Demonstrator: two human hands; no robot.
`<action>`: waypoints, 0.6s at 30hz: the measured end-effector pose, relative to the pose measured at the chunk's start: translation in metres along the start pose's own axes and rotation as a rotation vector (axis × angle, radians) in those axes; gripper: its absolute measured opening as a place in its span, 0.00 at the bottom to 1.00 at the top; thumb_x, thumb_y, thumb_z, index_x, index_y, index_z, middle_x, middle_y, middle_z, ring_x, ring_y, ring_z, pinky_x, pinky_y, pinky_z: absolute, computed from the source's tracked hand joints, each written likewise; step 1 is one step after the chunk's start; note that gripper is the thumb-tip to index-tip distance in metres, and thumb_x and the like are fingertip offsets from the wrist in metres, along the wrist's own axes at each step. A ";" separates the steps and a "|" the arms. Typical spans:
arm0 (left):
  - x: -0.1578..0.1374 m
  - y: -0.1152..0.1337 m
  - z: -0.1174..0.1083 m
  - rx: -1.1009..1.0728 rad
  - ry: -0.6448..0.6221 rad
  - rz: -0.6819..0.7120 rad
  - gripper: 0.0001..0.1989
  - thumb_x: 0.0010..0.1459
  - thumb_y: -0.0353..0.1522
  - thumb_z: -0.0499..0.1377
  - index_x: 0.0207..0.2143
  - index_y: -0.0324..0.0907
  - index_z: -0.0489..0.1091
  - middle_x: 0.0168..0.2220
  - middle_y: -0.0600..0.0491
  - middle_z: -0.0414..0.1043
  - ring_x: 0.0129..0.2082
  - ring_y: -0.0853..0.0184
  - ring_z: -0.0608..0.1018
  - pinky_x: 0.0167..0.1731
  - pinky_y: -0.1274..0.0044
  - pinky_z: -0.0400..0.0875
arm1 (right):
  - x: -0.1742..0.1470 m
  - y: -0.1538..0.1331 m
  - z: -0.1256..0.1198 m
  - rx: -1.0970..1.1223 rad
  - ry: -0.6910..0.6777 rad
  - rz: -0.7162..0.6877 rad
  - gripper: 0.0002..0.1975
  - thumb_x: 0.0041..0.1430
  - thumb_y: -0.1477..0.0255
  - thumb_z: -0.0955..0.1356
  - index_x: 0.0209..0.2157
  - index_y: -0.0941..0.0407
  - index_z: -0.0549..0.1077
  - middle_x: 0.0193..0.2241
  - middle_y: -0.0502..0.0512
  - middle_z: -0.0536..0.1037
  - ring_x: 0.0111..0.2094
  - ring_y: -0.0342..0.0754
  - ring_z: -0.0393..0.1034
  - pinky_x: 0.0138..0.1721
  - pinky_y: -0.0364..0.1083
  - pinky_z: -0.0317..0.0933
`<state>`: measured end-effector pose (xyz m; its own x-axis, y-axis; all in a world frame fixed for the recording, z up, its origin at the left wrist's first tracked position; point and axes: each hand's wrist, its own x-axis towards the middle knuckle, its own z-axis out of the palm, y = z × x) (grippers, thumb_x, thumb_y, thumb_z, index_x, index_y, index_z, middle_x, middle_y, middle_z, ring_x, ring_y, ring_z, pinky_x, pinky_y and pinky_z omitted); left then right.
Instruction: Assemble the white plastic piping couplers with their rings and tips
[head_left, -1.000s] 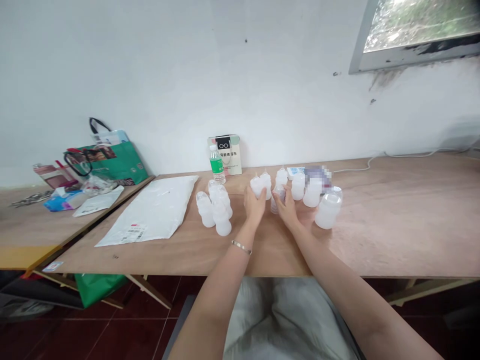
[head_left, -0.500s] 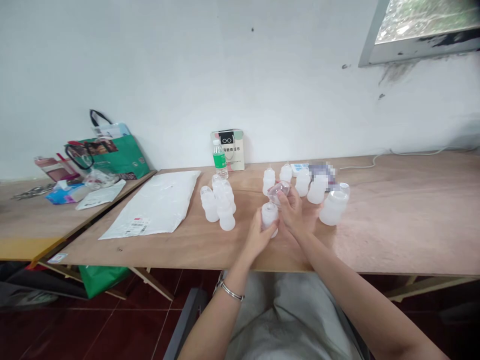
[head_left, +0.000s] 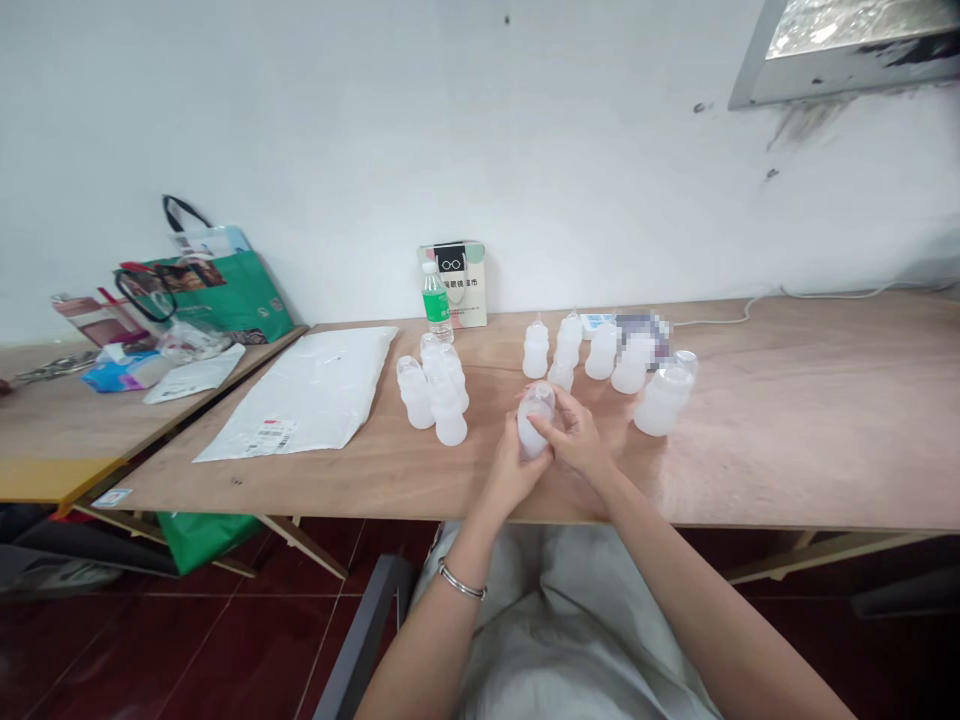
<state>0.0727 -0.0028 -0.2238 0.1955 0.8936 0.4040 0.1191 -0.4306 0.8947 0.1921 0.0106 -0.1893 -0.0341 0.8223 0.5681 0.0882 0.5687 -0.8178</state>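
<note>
My left hand (head_left: pixel 517 458) is wrapped round the body of a frosted white baby bottle (head_left: pixel 534 440), which stands upright or nearly so above the table's front part. A clear dome cap (head_left: pixel 541 398) sits over the bottle's top. My right hand (head_left: pixel 576 432) grips the cap from the right, its thumb across the front; the nipple under it is hard to make out. Just behind my hands stands another baby bottle (head_left: pixel 561 376), partly hidden. Further back are uncapped bottles with bare nipples, among them one bottle (head_left: pixel 535 350). Capped bottles (head_left: pixel 448 412) cluster to the left.
More bottles (head_left: pixel 660 402) stand to the right. A green-labelled water bottle (head_left: pixel 437 305) and a paper bag (head_left: pixel 472 290) are by the wall. A white mailer (head_left: pixel 307 385) lies on the wooden table (head_left: pixel 795 420). On the left table sits a green bag (head_left: pixel 251 295).
The clear cap, held tilted beside the bottle's top before, is now over it. My right hand has come down and left onto the bottle. The view has shifted slightly.
</note>
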 end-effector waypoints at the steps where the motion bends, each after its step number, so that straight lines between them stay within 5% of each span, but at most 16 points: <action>1: 0.000 -0.001 0.000 0.003 -0.002 0.004 0.28 0.53 0.29 0.61 0.55 0.41 0.56 0.53 0.44 0.67 0.52 0.58 0.72 0.50 0.68 0.69 | 0.001 0.001 -0.001 -0.013 -0.003 0.008 0.16 0.52 0.63 0.71 0.43 0.52 0.73 0.42 0.55 0.79 0.47 0.55 0.72 0.53 0.55 0.63; 13: -0.005 -0.004 -0.004 0.173 -0.003 0.004 0.22 0.58 0.33 0.60 0.53 0.40 0.60 0.48 0.45 0.71 0.45 0.60 0.76 0.44 0.67 0.72 | -0.005 0.010 0.003 0.010 -0.008 0.049 0.17 0.53 0.61 0.69 0.44 0.52 0.73 0.43 0.55 0.79 0.47 0.54 0.72 0.51 0.54 0.64; 18: -0.006 -0.008 -0.005 0.354 0.132 -0.003 0.18 0.58 0.33 0.60 0.50 0.38 0.66 0.48 0.46 0.69 0.50 0.56 0.72 0.51 0.58 0.65 | 0.003 0.013 0.011 0.031 -0.045 0.052 0.18 0.55 0.59 0.68 0.46 0.51 0.71 0.45 0.55 0.77 0.48 0.53 0.71 0.51 0.52 0.64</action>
<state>0.0661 -0.0039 -0.2324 0.0705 0.8938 0.4429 0.4527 -0.4243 0.7842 0.1826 0.0210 -0.1994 -0.0753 0.8503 0.5210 0.0604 0.5254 -0.8487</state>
